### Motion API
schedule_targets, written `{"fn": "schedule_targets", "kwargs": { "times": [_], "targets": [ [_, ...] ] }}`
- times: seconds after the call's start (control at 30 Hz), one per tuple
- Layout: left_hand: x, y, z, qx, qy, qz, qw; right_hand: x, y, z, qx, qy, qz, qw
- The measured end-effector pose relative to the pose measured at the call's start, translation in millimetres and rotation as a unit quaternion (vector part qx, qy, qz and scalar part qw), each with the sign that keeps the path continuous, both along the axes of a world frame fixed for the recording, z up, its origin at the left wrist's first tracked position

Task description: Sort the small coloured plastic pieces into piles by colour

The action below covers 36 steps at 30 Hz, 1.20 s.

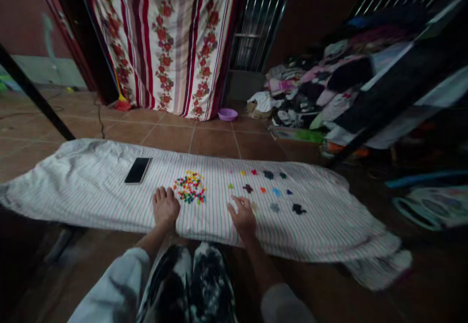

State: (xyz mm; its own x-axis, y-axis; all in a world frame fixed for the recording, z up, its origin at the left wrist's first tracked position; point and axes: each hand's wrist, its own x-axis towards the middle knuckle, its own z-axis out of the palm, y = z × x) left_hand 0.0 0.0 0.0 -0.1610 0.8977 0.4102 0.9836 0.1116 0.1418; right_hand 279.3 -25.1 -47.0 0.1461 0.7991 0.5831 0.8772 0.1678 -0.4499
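My left hand (166, 207) rests on the striped cloth (109, 201), palm down, just left of a mixed pile of small colourful pieces (190, 187). Its fingers point forward, and nothing shows in it. Further right, my right hand (242, 213) hovers at or just above the cloth with its fingers apart, holding nothing that I can see. Beyond and beside it lie small groups sorted by colour, among them a brown group (247, 188), a light blue group (276, 192), a grey group (274, 208) and a black group (299, 209). A pale group is partly hidden beside my right hand.
A phone (138, 171) lies on the cloth at the left. Behind are a floral curtain (175, 45), a purple basin (227, 114) and a red broom (122, 103). Clothes (310, 84) are heaped at the right. Dark poles slant at both sides.
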Motion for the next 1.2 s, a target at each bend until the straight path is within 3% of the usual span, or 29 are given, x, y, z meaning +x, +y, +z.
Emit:
{"fn": "schedule_targets", "kwargs": {
  "times": [0.17,0.3,0.43,0.53,0.67,0.83,0.97,1.2],
  "targets": [
    [-4.2,5.7,-11.6,-0.057,0.002,0.003,0.998,-1.9,0.0,11.8,-0.052,0.046,-0.039,0.997],
    [-3.7,6.6,-11.6,-0.055,-0.029,0.000,0.998,6.4,-5.0,13.2,-0.024,0.103,-0.062,0.993],
    [-2.5,7.3,-10.1,-0.057,-0.050,0.001,0.997,-0.6,0.3,27.8,0.010,0.120,-0.065,0.991],
    [-1.7,8.0,-10.5,-0.052,-0.048,0.001,0.998,-24.2,25.6,43.7,0.003,0.099,-0.006,0.995],
    [-1.6,8.5,-11.2,-0.056,-0.041,0.003,0.998,-64.6,76.7,52.7,-0.089,0.051,0.122,0.987],
    [-1.2,9.0,-11.3,-0.066,-0.025,0.006,0.997,-94.3,126.3,47.3,-0.213,-0.017,0.150,0.965],
    [-0.2,9.3,-9.9,-0.065,-0.036,0.007,0.997,-100.0,143.5,46.8,-0.261,-0.078,0.165,0.948],
    [-0.2,10.6,-12.5,-0.066,-0.042,0.006,0.997,-102.3,151.0,59.2,-0.290,-0.190,0.191,0.918]
  ]
}}
